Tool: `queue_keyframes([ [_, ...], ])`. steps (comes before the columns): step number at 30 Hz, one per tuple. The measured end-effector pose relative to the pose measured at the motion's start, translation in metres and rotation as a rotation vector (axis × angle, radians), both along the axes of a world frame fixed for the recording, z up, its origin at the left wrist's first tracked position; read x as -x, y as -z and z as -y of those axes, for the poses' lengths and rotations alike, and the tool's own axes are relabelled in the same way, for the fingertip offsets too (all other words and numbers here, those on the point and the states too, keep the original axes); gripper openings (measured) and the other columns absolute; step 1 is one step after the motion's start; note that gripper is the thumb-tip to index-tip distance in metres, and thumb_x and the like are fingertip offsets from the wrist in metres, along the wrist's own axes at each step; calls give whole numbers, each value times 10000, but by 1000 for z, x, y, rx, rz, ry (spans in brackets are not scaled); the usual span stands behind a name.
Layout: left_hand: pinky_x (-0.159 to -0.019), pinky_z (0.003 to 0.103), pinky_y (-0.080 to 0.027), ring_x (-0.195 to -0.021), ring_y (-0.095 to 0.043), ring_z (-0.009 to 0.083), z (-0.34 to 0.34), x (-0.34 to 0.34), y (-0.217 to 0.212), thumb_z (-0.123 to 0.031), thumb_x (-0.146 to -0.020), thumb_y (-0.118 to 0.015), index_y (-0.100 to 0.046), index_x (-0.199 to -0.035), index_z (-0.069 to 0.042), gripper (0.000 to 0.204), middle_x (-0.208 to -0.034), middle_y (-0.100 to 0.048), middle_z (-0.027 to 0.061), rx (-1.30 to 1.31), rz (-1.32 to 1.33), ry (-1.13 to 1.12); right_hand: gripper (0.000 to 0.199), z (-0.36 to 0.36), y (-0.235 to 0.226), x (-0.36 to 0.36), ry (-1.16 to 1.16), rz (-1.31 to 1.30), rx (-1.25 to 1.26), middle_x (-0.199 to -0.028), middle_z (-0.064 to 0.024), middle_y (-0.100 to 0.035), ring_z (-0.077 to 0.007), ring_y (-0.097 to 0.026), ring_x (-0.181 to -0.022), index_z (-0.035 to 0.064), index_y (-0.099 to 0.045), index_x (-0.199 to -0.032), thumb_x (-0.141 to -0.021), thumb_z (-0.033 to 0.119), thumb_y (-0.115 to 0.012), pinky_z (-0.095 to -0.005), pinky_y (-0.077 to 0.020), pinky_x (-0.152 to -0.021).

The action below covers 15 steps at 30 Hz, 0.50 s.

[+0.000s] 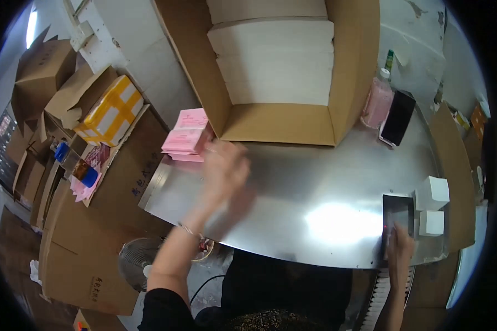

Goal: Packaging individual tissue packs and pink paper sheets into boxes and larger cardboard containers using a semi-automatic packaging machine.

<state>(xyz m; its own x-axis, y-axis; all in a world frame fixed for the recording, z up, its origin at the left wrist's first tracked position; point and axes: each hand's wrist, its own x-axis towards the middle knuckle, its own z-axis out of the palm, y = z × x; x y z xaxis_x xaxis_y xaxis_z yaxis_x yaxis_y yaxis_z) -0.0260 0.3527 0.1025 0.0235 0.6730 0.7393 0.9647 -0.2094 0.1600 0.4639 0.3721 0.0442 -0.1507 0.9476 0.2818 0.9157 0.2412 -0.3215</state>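
Left hand (223, 168): blurred by motion above the surface (292, 182); fingers point toward the pink stack, and whether they are spread or closed cannot be told, nor whether they touch it.
Pink stack (186, 135): flat pink packets piled at the far-left corner of the surface, just beyond the left fingertips; top packet sits slightly askew and carries small print.
Right hand (398, 248): at the near-right edge of the surface, fingers extended and resting on the near end of a dark flat device (397, 212); nothing is gripped.
Dark flat device: lies flat, directly ahead of the right fingers, with a small red light near the fingertips.
White boxes (432, 193): two small cartons just right of the device, one behind the other, beside the right fingers.
Large carton (281, 124): open brown cardboard box beyond both hands, holding tightly packed rows of white sheets or flat cartons (273, 55).
Pink bottle (377, 99): upright, right of the large carton, well beyond the right fingers.
Black phone (398, 117): propped just beside the bottle.
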Motion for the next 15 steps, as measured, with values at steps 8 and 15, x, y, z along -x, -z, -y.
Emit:
queue_keyframes([
  [8, -1086, 550, -341, -1372, -359, 448, -39, 157, -37, -756, -643, -695, -374, -1507, -207, 1072, -1469, -397, 225, 831, 428, -873, 219, 49, -7, 82, -436, -176, -229, -846, -164, -663, -281, -662, -839, -48, -665, -1051, -835, -39, -624, -486, -458, -961],
  [15, -1059, 536, -387, -1317, -439, 455, -4, 130, -64, -716, -604, -687, -263, -1552, -179, 1169, -1392, -465, 285, 1003, 171, -898, 216, 69, -20, 116, -528, -315, -176, -865, -153, -695, -279, -684, -852, -39, -687, -1032, -819, -53, -652, -465, -471, -959],
])
